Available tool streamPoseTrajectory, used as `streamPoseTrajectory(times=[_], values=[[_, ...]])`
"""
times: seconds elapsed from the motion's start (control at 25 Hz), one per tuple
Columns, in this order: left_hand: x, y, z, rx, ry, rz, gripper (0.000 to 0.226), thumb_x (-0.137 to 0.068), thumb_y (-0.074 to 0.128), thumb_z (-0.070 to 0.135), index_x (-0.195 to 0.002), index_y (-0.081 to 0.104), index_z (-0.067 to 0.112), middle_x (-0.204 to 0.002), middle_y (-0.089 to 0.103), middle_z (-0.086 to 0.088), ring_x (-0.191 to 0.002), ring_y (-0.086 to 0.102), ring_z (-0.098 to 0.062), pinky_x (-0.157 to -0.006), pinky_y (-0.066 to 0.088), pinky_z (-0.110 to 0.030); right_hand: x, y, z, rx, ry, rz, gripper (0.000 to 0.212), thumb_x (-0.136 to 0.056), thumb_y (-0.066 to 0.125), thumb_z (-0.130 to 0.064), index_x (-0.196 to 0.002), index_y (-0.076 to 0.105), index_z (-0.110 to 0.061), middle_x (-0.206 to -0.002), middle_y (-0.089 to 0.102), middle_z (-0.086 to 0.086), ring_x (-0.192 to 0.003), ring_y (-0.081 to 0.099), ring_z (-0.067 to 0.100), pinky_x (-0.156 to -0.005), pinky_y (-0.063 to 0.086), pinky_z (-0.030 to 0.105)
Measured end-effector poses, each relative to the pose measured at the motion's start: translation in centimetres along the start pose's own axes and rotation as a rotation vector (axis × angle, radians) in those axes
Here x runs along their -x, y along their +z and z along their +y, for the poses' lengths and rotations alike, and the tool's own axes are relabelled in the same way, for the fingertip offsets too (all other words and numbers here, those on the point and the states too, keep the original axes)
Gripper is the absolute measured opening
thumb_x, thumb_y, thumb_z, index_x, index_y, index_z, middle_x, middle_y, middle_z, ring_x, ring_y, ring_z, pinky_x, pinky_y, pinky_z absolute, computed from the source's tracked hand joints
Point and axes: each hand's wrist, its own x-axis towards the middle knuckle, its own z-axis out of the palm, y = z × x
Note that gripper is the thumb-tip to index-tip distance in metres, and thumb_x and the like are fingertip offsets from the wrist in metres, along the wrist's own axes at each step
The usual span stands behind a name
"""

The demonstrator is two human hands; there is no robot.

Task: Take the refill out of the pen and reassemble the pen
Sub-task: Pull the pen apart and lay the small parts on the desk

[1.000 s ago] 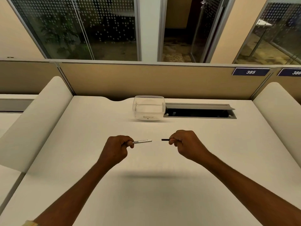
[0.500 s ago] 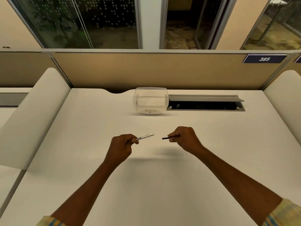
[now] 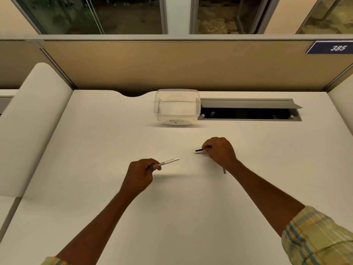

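My left hand (image 3: 141, 171) is closed around one end of a white pen barrel (image 3: 169, 161) with dark print, whose free end points up and to the right above the desk. My right hand (image 3: 219, 151) pinches a thin dark refill (image 3: 201, 149), its tip sticking out to the left, low over the desk surface. A gap separates the barrel's end from the refill's tip. A small grey piece (image 3: 224, 170) lies on the desk just under my right wrist; what it is I cannot tell.
A clear plastic tub (image 3: 177, 109) labelled "RECYCLE" stands at the back middle of the white desk (image 3: 172, 207). To its right is an open grey cable hatch (image 3: 248, 109). Tan partition walls rise behind and curved white dividers flank both sides.
My right hand has carried the refill to the right and farther back, down toward the desk, widening the gap to the barrel. My left hand has stayed about where it was.
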Motion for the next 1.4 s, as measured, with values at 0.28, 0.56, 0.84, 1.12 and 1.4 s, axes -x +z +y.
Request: streamPoseTrajectory(times=[0.28,0.56,0.84,1.12,1.4], values=[[-0.7,0.2,-1.1,-0.030,0.007,-0.013,0.028,-0.099,0.068,0.010,-0.083,0.080,0.029,-0.071,0.072,0.021,-0.062,0.057,0.000,-0.058,0.038,-0.012,-1.8,0.9,1.5,0.032,0.005,-0.059,0.014,-0.088,0.079,-0.018,-0.101,0.085,-0.020,-0.092,0.073,0.001,-0.093,0.067,0.025,-0.076,0.051,0.033],[-0.4,0.1,-1.2,-0.042,-0.014,-0.053,0.025,-0.100,0.067,0.011,-0.085,0.080,0.027,-0.078,0.068,0.039,-0.064,0.058,0.002,-0.059,0.039,-0.011,-2.1,1.3,2.2,0.015,0.000,-0.062,0.020,-0.088,0.080,-0.020,-0.107,0.082,-0.018,-0.098,0.072,0.003,-0.095,0.065,0.024,-0.082,0.053,0.037],[0.3,-0.6,-1.0,-0.016,-0.027,-0.038,0.024,-0.100,0.068,0.011,-0.087,0.081,0.026,-0.076,0.067,0.037,-0.065,0.058,0.000,-0.058,0.039,-0.013,-1.6,0.8,2.2,0.002,0.008,-0.087,0.030,-0.083,0.084,-0.017,-0.112,0.078,-0.014,-0.102,0.071,0.003,-0.097,0.066,0.024,-0.085,0.052,0.035],[1.3,-1.3,-0.1,0.011,-0.038,-0.029,0.018,-0.098,0.069,0.011,-0.093,0.082,0.024,-0.076,0.074,0.012,-0.073,0.068,-0.014,-0.073,0.057,-0.040,0.2,-0.1,2.4,-0.075,0.045,-0.030,0.027,-0.085,0.084,-0.016,-0.111,0.080,-0.018,-0.105,0.073,0.001,-0.100,0.068,0.021,-0.089,0.056,0.037],[1.7,-2.2,1.6,0.028,-0.101,-0.056,0.008,-0.089,0.079,0.029,-0.093,0.079,0.036,-0.075,0.079,0.017,-0.069,0.067,-0.003,-0.066,0.055,-0.031,3.8,-1.1,1.5,-0.153,0.059,0.027,0.008,-0.090,0.079,-0.024,-0.096,0.081,-0.030,-0.096,0.073,-0.009,-0.086,0.067,0.011,-0.080,0.060,0.038]])
